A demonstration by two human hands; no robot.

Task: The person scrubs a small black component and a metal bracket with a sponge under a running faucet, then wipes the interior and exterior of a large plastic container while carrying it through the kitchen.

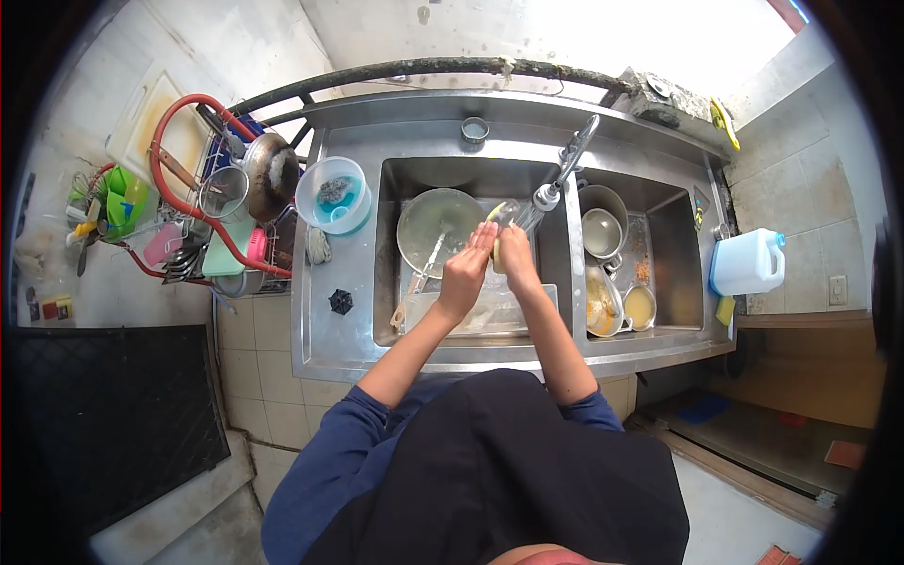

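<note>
1. Steel framed the head view: over the sink's (471,356) left basin, near the faucet (566,173), the right hand (514,256) curled around a yellowish item (497,254).
2. Left hand (464,273) pressed straight fingers against it; whether it gripped, I could not tell.
3. One wide bowl (415,229) sat just left.

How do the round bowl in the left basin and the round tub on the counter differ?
The bowl sits inside the left basin; the tub stands on the counter. The tub shows bright blue inside; the bowl looks dull greyish-green. Both are round and open-topped.
</note>
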